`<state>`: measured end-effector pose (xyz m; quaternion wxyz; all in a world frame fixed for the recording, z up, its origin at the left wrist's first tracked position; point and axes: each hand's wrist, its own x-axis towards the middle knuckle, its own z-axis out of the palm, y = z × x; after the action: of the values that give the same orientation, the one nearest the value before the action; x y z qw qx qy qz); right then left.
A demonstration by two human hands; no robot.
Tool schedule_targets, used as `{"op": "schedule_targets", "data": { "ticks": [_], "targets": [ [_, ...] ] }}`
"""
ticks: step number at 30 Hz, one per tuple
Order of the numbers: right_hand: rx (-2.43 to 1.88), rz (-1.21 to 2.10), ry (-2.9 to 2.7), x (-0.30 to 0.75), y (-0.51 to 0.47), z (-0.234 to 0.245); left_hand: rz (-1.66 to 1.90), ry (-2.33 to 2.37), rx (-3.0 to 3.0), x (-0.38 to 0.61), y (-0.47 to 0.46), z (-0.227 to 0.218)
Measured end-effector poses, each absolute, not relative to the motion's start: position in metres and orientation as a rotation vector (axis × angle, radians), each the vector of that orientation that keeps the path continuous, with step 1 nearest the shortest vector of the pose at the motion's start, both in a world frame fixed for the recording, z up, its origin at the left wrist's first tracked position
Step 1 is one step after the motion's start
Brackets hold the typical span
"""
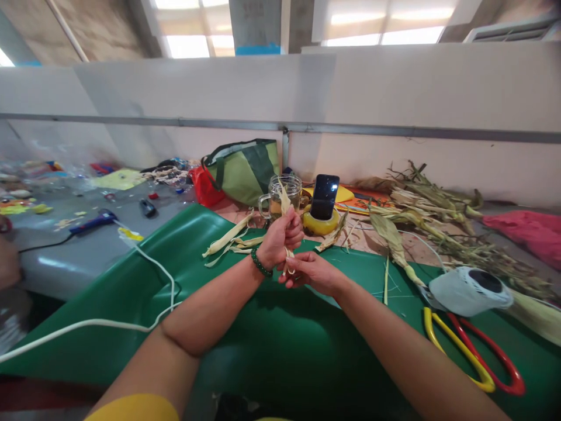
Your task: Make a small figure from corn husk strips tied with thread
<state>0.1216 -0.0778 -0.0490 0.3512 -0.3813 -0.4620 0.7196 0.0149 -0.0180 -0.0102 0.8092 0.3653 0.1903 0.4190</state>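
My left hand (283,237) is closed around a pale dried corn husk (284,199), whose pointed end sticks up above the fist. Just below it, my right hand (311,272) pinches the lower strips of the same husk between thumb and fingers. A green bead bracelet (260,263) circles my left wrist. Both hands are above the green mat (280,345). Left of them on the mat lie more loose husk pieces (230,237). The fingers hide part of the held husk.
Behind my hands stand a glass mug (263,206) and a phone (324,196) on a yellow holder (321,223). Scissors with red and yellow handles (495,356) and a thread spool (464,290) lie right. A heap of dried husks (433,204), a green bag (245,169) and a white cord (100,323) surround.
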Motion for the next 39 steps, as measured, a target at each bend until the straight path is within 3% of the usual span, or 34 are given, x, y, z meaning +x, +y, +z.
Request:
{"op": "schedule_targets", "data": {
  "ticks": [6, 13, 20, 24, 27, 30, 35, 39],
  "targets": [
    [-0.955, 1.773, -1.193, 0.123, -0.073, -0.053, 0.984, 0.525, 0.729, 0.018, -0.016, -0.010],
    [-0.909, 1.668, -1.015, 0.138, -0.063, -0.051, 0.561, 0.476, 1.033, 0.014, -0.019, -0.016],
    [-0.993, 1.569, -1.138, 0.145, -0.062, -0.050, 0.663, 0.483, 1.231, 0.017, -0.021, -0.023],
    [-1.201, 1.131, -1.439, 0.150, -0.066, -0.051, 0.881, 0.611, 0.978, 0.018, -0.013, -0.022],
    [-1.205, 0.643, -1.486, 0.154, -0.068, -0.049, 0.851, 0.588, 0.770, 0.017, -0.008, -0.017],
    [-1.110, 0.372, -1.569, 0.155, -0.069, -0.048, 0.783, 0.533, 0.678, 0.016, -0.008, -0.015],
    [-1.030, 0.191, -1.690, 0.147, -0.070, -0.052, 0.785, 0.501, 0.717, 0.017, -0.012, -0.017],
    [-1.029, 0.352, -1.649, 0.142, -0.072, -0.053, 0.771, 0.489, 0.787, 0.018, -0.016, -0.017]
  ]
}}
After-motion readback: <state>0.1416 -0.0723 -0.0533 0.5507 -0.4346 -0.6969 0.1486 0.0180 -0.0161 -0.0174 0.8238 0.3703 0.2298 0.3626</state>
